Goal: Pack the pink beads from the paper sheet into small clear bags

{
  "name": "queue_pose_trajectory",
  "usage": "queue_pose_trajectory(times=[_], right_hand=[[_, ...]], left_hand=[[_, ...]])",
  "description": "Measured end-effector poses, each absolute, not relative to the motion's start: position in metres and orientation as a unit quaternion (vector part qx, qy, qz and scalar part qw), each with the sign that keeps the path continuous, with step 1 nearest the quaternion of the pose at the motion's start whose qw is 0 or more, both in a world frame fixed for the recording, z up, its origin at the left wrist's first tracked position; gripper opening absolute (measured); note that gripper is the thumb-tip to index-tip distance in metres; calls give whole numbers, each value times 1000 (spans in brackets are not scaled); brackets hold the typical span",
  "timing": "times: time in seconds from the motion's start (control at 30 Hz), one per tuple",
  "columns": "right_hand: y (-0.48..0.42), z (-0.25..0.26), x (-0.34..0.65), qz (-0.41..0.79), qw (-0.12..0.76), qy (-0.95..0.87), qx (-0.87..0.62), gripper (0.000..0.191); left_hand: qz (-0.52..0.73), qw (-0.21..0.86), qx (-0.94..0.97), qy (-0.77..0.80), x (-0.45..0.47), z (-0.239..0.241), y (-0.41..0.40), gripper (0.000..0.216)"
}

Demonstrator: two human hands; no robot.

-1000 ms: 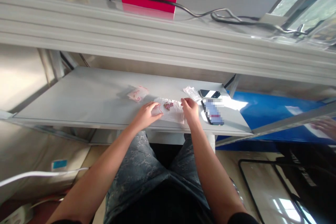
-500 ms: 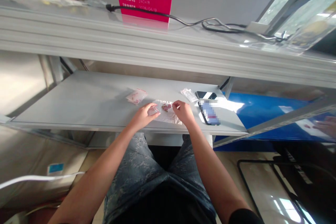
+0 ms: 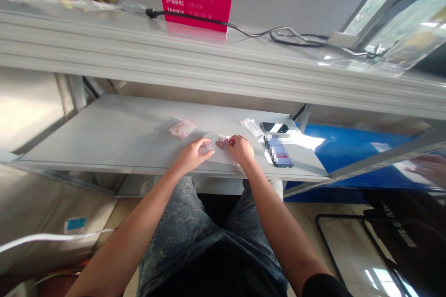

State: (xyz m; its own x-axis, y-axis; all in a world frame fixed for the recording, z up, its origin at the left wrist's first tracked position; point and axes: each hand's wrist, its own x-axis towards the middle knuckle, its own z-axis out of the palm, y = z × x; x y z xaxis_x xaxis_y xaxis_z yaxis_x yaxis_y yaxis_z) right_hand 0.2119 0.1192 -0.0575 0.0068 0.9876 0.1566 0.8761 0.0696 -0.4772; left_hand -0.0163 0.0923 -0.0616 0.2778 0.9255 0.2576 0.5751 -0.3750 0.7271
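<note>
A clear plastic bag (image 3: pixel 216 152) lies flat near the front edge of the grey table (image 3: pixel 114 134), with small reddish pieces (image 3: pixel 222 142) on it. My left hand (image 3: pixel 193 152) rests on the bag's left end, fingers curled and pinching its edge. My right hand (image 3: pixel 240 149) sits at the bag's right side, its fingertips pinched together right beside the reddish pieces. What those fingertips hold is too small to make out.
A small bag with pink contents (image 3: pixel 181 127) lies behind my left hand. Another small clear bag (image 3: pixel 251 125) and two phones (image 3: pixel 278 149) (image 3: pixel 275 127) lie to the right. A shelf above carries a red box (image 3: pixel 195 0) and a black cable (image 3: pixel 278 35). Another person's hand (image 3: pixel 427 169) shows far right.
My right hand has slid left across the bag, from its right edge toward the reddish pieces. My left hand has stayed on the bag's left end.
</note>
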Motion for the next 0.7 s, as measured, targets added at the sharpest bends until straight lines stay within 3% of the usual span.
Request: queue_pose_trajectory(times=[0.23,0.4,0.53,0.7], right_hand=[[112,-46,205,235,429,-601,-633,24],[108,-38,188,298,362,-698,-542,23],[119,-43,205,215,363,-673,-607,20],[131,-50,224,140,251,-731,-618,18]], left_hand=[[341,244,762,493,-17,-62,93,40],[342,217,776,483,-16,-63,92,40],[346,214,774,485,-16,-64,90,38],[353,219,773,480,-15,-61,88,34]])
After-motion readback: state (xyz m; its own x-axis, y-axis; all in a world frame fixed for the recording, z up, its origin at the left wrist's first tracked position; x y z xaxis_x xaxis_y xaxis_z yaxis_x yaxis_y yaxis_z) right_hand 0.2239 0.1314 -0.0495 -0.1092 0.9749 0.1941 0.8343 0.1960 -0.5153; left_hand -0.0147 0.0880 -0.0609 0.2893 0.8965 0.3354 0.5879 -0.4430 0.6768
